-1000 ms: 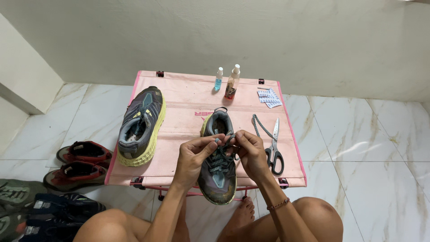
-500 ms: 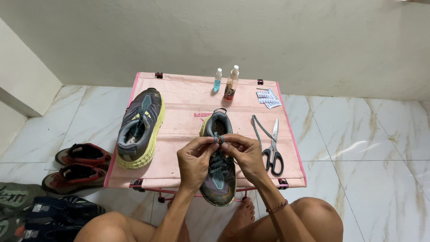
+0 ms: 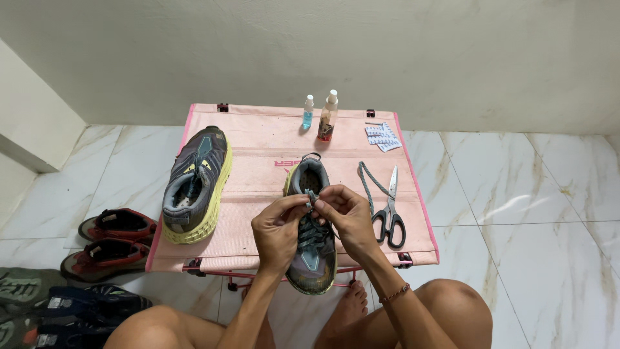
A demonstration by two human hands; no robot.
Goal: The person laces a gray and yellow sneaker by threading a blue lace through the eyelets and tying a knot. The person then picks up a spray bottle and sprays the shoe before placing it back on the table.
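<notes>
A grey running shoe [image 3: 313, 255] with a yellow-green sole lies on the pink folding table [image 3: 258, 158], heel away from me. My left hand [image 3: 279, 229] and my right hand [image 3: 349, 216] meet over its tongue, fingertips pinching the grey lace [image 3: 310, 198] near the top eyelets. The matching shoe [image 3: 196, 184] rests on its side at the table's left, untouched.
Black-handled scissors [image 3: 389, 213] and a loose grey lace [image 3: 369, 184] lie right of the shoe. Two small bottles [image 3: 320, 115] and a blister pack [image 3: 382, 137] sit at the table's back. Red sandals [image 3: 111, 239] and dark shoes [image 3: 71, 307] lie on the marble floor, left. My knees flank the table.
Both hands stay on the lace at the shoe's tongue; the fingers have shifted slightly, pulling the lace a little upward. Nothing else has moved.
</notes>
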